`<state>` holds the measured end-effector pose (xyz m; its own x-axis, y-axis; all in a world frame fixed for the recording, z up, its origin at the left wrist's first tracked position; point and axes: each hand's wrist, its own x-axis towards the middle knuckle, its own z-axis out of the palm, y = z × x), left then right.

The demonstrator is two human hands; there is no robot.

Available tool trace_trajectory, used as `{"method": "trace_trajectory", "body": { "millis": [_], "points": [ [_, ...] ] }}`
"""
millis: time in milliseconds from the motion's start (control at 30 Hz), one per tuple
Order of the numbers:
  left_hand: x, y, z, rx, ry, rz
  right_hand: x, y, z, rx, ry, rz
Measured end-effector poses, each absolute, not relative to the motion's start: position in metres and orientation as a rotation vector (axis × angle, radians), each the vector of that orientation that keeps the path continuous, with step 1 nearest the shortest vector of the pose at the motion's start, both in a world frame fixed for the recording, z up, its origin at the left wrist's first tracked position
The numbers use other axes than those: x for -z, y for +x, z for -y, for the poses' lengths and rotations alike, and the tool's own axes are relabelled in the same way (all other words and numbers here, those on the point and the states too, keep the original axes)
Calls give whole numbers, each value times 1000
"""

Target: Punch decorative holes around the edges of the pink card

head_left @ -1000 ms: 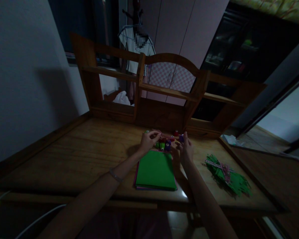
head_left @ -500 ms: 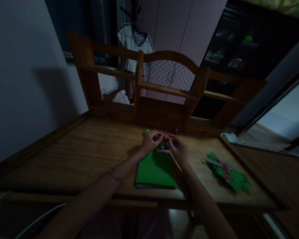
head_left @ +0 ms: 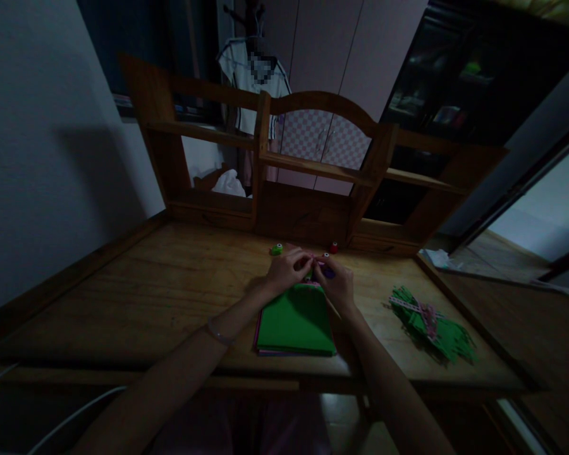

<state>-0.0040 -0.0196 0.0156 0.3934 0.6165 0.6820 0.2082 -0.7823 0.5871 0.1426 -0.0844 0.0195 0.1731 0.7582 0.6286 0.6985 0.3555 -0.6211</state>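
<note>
Pink piece [head_left: 318, 260] caught at the fingertips of both hands

The fingers of the left hand [head_left: 287, 270] were curled in, thumb and forefinger pinched at the pink piece, and those of the right hand [head_left: 341, 285] closed on it from the other side. Its shape was too small and dim to make out. A purple piece [head_left: 329, 273] showed close under the right fingers; whether they gripped it, I could not tell.

Beyond the fingertips, a green figure [head_left: 277, 249] sat off to the left on the wooden desk [head_left: 194, 278], and a red figure [head_left: 333, 248] to the right. Nearer the wearer than the fingers lay a stack of green sheets [head_left: 296, 319]. Well apart from the right fingers, farther right, rested a bundle of green strips [head_left: 448, 340] with a pink patterned band [head_left: 429, 320] across it.
</note>
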Motion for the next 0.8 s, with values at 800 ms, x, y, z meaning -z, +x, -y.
{"method": "trace_trajectory", "body": {
  "millis": [800],
  "points": [
    [-13,2,22,-1355,2222,-755,-13,143,83,78,-1453,1542]
  ]
}}
